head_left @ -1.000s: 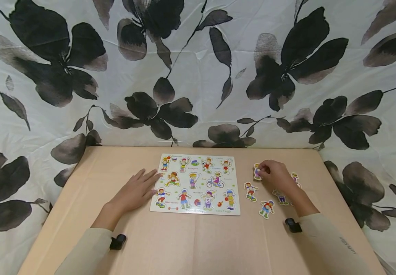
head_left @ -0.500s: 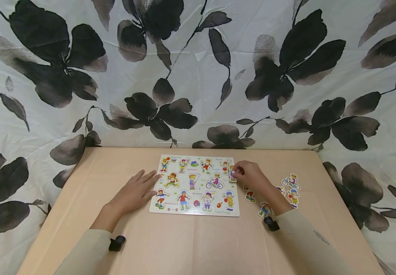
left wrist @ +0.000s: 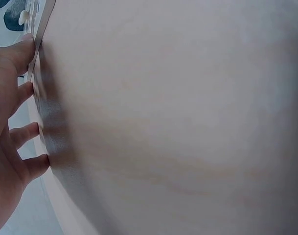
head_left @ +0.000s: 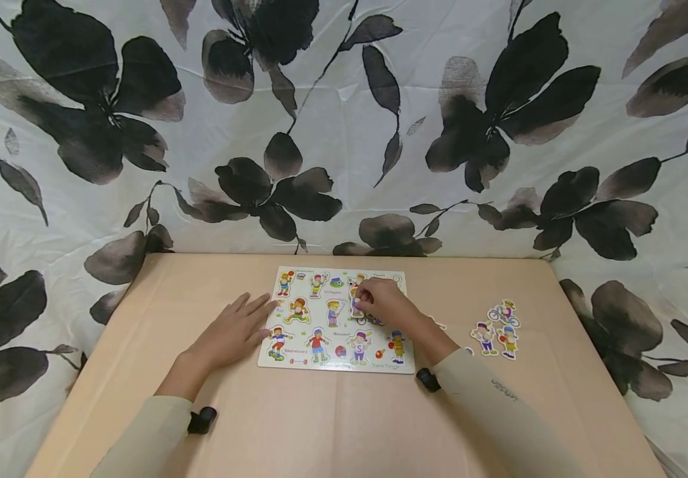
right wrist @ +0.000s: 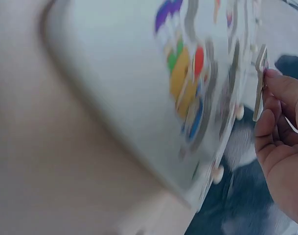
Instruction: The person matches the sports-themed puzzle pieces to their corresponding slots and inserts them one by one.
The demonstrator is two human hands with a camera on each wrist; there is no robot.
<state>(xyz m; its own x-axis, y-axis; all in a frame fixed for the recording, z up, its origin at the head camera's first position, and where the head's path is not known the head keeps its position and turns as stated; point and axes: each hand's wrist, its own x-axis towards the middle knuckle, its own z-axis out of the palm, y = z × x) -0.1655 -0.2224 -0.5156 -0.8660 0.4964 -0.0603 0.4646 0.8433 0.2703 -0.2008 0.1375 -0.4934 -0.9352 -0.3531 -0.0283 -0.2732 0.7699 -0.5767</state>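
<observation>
A white puzzle board (head_left: 349,366) with coloured figures of children playing sports lies on the table. My left hand (head_left: 230,335) rests flat at its left edge, fingers spread and fingertips on the rim; the left wrist view shows the fingers (left wrist: 26,134) at that edge. Over the upper right part of the board, my right hand (head_left: 393,307) pinches a thin figure-shaped puzzle piece (right wrist: 260,88) between thumb and fingers. In the right wrist view the piece stands edge-on, above the board surface. The right hand hides some board figures beneath it.
To the right of the board lie loose puzzle pieces: a cyclist (head_left: 503,313), a figure in purple and white (head_left: 485,337) and another figure (head_left: 508,342). Others are mostly covered by the right forearm. Small knobs (right wrist: 239,111) stick up from the board. A floral cloth (head_left: 344,133) hangs behind the table.
My right hand has picked up a puzzle piece from the right of the board and carried it left, over the board. My left hand has stayed at the board's left edge.
</observation>
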